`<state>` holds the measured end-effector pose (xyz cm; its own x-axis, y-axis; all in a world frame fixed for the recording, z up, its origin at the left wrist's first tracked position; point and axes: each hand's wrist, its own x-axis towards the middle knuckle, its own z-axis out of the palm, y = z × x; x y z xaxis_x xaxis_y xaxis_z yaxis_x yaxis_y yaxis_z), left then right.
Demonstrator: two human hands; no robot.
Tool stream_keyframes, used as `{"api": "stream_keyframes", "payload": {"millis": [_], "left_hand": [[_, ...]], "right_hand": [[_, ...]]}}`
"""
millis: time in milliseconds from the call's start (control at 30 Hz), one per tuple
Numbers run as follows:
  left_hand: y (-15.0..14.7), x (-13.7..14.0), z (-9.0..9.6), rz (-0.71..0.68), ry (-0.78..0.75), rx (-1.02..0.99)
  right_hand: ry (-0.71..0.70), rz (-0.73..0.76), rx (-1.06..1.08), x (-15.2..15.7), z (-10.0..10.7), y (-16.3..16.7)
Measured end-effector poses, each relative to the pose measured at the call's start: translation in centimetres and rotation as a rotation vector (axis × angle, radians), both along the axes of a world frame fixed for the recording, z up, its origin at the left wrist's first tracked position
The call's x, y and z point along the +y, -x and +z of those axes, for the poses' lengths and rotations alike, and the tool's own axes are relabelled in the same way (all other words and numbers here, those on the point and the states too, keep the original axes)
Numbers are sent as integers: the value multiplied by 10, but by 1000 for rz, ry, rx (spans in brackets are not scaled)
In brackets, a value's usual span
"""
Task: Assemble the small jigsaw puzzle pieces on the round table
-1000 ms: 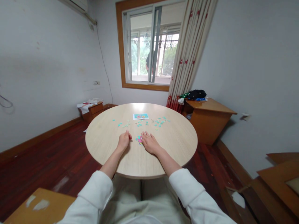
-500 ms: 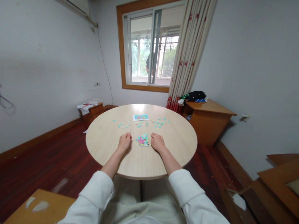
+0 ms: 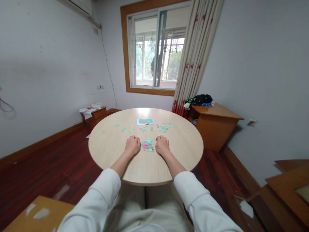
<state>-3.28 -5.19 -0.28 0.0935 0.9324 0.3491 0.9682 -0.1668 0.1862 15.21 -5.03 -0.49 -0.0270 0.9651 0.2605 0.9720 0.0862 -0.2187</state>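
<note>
A partly assembled jigsaw puzzle [image 3: 148, 145], pink, teal and white, lies flat on the round table [image 3: 106, 148] between my hands. My left hand [image 3: 132, 145] rests against its left edge, knuckles up and fingers curled under. Close by the right edge, my right hand [image 3: 163, 146] lies with its fingers curled down. What either hand's fingers hold, if anything, is hidden. Beyond the hands are scattered loose puzzle pieces [image 3: 165, 130], mostly teal and pale green, with more pieces [image 3: 124, 130] to the left. A picture sheet [image 3: 145, 121] lies behind them.
To the right, a wooden desk [image 3: 217, 112] carries a heap of dark cloth. A small wooden cabinet [image 3: 99, 113] with papers on it stands at the left wall. A curtain [image 3: 196, 51] hangs beside the window, through which a person [image 3: 155, 66] is partly visible.
My left hand has moved right, up to the puzzle's left edge, and turned knuckles up. My right hand has turned slightly on the spot, fingers curling forward near a loose piece.
</note>
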Motion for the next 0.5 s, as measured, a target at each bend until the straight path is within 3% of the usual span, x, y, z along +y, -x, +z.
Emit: {"api": "stream_keyframes", "payload": {"millis": [500], "left_hand": [[-2,13,-1,-48,11,6]], "right_hand": [[-23,60,-43,9,1,-1]]}}
